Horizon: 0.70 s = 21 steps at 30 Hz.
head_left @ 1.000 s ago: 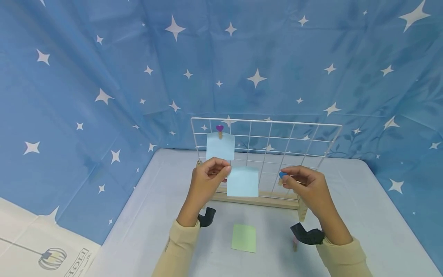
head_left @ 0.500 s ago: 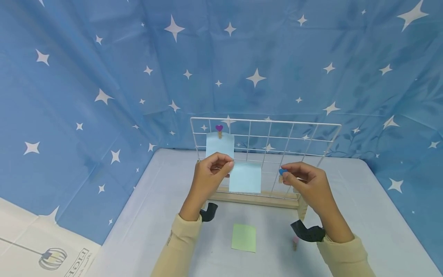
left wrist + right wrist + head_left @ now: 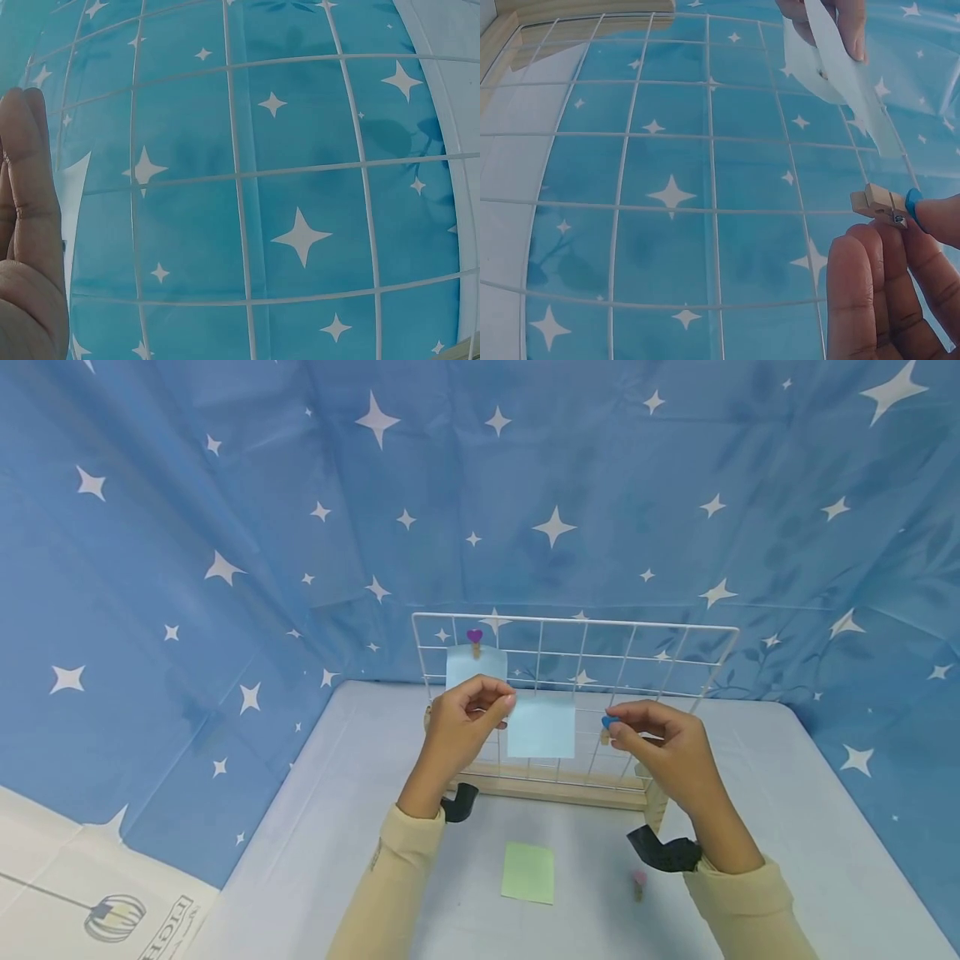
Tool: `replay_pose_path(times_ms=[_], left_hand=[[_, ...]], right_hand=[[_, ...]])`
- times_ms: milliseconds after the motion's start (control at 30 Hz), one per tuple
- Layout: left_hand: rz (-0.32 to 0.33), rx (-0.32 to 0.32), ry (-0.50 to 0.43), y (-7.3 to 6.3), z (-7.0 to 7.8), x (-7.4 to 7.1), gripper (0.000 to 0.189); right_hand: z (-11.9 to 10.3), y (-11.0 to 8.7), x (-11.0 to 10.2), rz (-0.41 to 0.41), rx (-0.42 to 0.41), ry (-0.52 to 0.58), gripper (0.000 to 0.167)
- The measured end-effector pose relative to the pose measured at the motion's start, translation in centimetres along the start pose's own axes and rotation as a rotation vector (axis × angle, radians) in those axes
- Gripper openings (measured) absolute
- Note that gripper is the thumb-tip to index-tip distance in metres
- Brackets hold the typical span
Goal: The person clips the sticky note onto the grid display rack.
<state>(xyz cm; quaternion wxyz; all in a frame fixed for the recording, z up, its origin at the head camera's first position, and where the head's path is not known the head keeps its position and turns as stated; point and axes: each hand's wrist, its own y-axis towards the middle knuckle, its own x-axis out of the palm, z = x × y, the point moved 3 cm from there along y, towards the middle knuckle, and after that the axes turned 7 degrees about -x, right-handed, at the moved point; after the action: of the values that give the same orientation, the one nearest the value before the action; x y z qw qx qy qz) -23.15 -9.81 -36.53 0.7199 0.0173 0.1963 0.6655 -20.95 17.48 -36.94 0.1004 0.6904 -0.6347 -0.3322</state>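
My left hand (image 3: pixel 471 717) pinches the left edge of a light blue sticky note (image 3: pixel 542 727) and holds it in front of a white wire grid (image 3: pixel 576 620). In the right wrist view that note (image 3: pixel 847 71) appears nearly edge-on. Between thumb and fingers my right hand (image 3: pixel 663 752) grips a small wooden clothespin (image 3: pixel 877 201) topped with a blue heart, a short way right of the note. Another light blue note (image 3: pixel 468 665) hangs at the grid's upper left under a clothespin with a purple heart (image 3: pixel 475 637); my left hand partly covers it.
The grid stands in a wooden base (image 3: pixel 555 789) on a white-covered table (image 3: pixel 322 810). In front lie a green sticky note (image 3: pixel 528 872) and a clothespin with a pink heart (image 3: pixel 639 885). A blue star-patterned cloth (image 3: pixel 480 468) hangs behind.
My left hand has raised the blue note and carried it to the right, nearer the grid's middle. My right hand has risen slightly, with the clothespin still in its fingers.
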Motion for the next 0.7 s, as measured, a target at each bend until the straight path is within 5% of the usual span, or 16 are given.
replay_pose_path(times_ms=[700], left_hand=[[-0.019, 0.013, 0.003, 1.7, 0.4, 0.6, 0.013]], right_hand=[[-0.7, 1.3, -0.7, -0.007, -0.010, -0.069, 0.017]])
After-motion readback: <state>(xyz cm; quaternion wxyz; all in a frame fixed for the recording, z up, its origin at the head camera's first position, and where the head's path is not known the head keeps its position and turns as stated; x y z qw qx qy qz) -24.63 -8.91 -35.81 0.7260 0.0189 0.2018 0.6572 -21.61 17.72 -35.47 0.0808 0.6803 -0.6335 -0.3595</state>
